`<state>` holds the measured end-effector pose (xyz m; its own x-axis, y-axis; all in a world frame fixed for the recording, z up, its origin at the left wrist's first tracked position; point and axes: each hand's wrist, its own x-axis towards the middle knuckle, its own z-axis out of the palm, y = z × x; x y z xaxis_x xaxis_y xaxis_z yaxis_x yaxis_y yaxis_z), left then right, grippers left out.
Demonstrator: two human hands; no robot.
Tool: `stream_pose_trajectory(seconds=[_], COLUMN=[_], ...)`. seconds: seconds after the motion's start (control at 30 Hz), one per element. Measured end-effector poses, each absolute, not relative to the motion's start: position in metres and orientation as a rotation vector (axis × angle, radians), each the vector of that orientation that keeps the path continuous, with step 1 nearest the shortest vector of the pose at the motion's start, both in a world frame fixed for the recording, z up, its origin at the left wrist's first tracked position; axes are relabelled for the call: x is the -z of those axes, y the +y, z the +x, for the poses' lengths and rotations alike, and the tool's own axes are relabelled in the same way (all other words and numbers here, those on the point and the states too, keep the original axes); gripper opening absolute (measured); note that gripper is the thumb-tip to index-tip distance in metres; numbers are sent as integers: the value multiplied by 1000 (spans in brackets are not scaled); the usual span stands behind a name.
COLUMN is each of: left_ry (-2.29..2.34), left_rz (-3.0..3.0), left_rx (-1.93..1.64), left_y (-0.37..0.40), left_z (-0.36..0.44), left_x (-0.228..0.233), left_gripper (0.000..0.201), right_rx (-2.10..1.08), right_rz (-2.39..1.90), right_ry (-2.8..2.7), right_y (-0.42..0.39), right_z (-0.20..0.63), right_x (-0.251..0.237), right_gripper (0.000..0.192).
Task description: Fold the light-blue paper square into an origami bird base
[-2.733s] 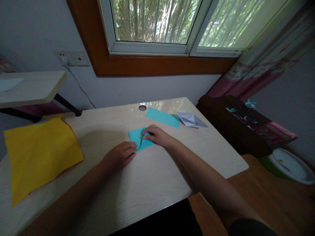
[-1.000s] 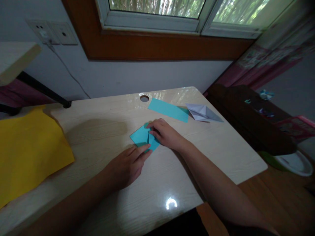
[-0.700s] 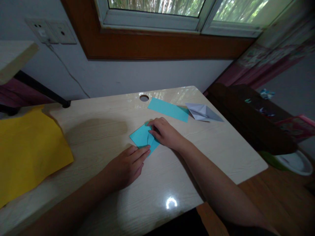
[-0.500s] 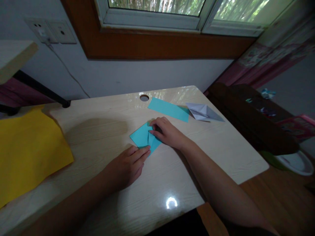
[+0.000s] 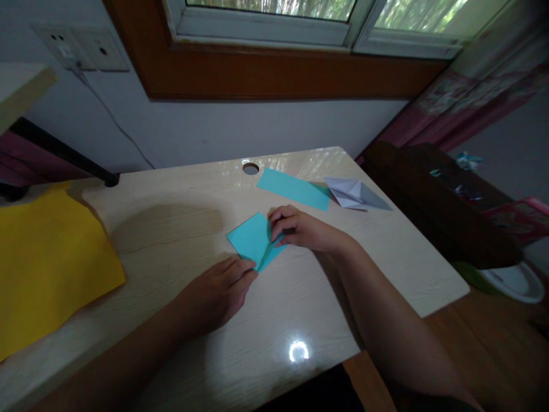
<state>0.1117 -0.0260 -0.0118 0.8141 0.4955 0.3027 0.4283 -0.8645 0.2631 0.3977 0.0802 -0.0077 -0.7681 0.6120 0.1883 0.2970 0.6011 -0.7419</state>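
Left hand (image 5: 218, 289) lies flat on the desk (image 5: 274, 320), fingers together, fingertips pressing the near corner of the small teal paper square (image 5: 254, 240); palm down, pinning it, not curled round anything. Just beyond those fingertips the square lies flat as a diamond, with a crease line running from the near corner up toward the right hand (image 5: 300, 229). Right hand sits at the square's right corner, fingers bent, tips pinching or pressing the paper edge there; whether a flap is lifted under them is hidden, cannot tell.

Step in hand, as a judgement: mid-fold on the teal square, one hand anchoring, the other working the right corner. Next move likely calls for keeping the near corner pinned while the right fingers bring the edge to the crease and flatten it; slip of the anchor would skew the fold.

Beyond the right hand: a teal paper strip (image 5: 294, 189), flat. Right of that, touching its end, a folded white paper piece (image 5: 355, 194). Far left of the left hand, a big yellow sheet (image 5: 47, 257). Past the strip, cable hole (image 5: 250, 168) near the desk's far edge.
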Motion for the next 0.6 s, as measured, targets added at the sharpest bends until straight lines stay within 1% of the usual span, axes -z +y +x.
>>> stream_pose_trajectory(seconds=[0.07, 0.33, 0.47, 0.6], left_ry=[709, 746, 717, 710], left_rz=[2806, 2794, 2815, 2832], left_rx=[-533, -586, -580, -568], left_y=[-26, -24, -23, -24], left_z=[112, 111, 111, 110], left_x=[12, 12, 13, 15], left_gripper=[30, 42, 41, 39], right_rx=[-1026, -1017, -938, -810], right_rz=[-715, -720, -750, -935], right_ry=[-2406, -2400, -2421, -2398], right_y=[80, 82, 81, 75], right_z=[399, 399, 395, 386], right_x=[8, 8, 7, 7], right_gripper=[11, 17, 23, 29])
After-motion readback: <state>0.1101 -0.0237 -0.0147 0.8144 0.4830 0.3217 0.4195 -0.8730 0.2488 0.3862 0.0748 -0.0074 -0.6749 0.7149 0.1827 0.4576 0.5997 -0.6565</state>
